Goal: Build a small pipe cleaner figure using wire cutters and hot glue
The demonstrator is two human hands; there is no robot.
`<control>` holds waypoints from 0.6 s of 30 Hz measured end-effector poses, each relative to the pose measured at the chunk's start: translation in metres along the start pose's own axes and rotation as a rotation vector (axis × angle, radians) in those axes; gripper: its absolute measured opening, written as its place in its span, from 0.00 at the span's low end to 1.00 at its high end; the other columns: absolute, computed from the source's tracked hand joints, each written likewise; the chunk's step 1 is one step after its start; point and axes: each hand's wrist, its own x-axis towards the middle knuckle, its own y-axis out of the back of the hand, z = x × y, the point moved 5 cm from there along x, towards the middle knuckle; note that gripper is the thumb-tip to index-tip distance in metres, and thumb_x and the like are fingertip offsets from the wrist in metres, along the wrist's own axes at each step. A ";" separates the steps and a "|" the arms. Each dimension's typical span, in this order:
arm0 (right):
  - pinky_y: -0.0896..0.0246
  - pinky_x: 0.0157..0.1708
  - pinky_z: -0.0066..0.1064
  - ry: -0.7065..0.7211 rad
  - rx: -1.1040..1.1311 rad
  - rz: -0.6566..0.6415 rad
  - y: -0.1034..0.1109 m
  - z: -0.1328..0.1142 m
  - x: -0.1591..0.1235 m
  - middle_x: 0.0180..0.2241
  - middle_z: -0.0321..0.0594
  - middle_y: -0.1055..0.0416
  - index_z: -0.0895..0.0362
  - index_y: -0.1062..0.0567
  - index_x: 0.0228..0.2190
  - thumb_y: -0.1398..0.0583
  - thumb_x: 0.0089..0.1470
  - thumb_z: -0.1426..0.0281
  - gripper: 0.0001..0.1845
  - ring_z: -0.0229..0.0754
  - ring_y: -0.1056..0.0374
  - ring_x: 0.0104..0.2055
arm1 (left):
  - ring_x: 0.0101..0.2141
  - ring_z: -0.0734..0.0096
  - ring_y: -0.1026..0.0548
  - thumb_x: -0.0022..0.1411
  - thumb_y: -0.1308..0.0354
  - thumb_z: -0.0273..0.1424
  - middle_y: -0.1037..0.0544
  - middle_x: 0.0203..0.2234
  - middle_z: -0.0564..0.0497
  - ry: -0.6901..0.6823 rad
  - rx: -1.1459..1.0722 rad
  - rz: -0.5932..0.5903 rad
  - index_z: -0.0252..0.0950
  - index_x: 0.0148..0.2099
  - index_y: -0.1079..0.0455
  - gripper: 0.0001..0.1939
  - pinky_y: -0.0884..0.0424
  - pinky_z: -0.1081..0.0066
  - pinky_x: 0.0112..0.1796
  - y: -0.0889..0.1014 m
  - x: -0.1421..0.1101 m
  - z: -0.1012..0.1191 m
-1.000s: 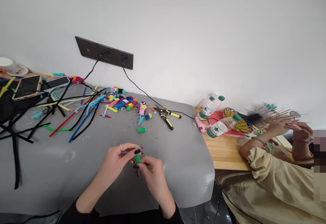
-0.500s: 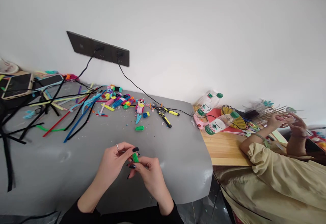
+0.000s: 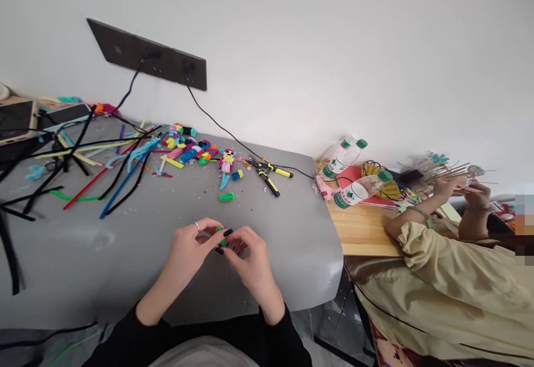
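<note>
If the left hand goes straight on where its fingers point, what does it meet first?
Besides the green pipe-cleaner piece it pinches, most likely the right hand, close ahead; exact depth is unclear.

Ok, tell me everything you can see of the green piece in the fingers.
The green piece is small and bright green; its material is too unclear to name. The fingertips of the left hand and right hand close around it, above the grey mat and nearer than the green bundle lying there. Only bits show among the fingers, so its full shape, ends and tilt cannot be told.
</note>
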 end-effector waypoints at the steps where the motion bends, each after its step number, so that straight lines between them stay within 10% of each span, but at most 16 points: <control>1: 0.37 0.34 0.29 -0.004 0.006 0.002 0.001 0.000 -0.001 0.31 0.35 0.28 0.53 0.20 0.31 0.35 0.54 0.71 0.01 0.38 0.34 0.31 | 0.25 0.63 0.18 0.54 0.37 0.44 0.16 0.25 0.51 -0.009 0.006 -0.003 0.40 0.29 0.22 0.13 0.21 0.69 0.27 -0.001 -0.001 0.000; 18: 0.30 0.37 0.31 -0.026 0.053 0.002 0.002 -0.004 -0.003 0.38 0.38 0.23 0.52 0.22 0.40 0.38 0.56 0.70 0.08 0.40 0.26 0.37 | 0.34 0.61 0.17 0.57 0.35 0.39 0.16 0.33 0.48 -0.067 -0.077 -0.119 0.40 0.35 0.21 0.08 0.17 0.65 0.37 0.001 0.000 -0.004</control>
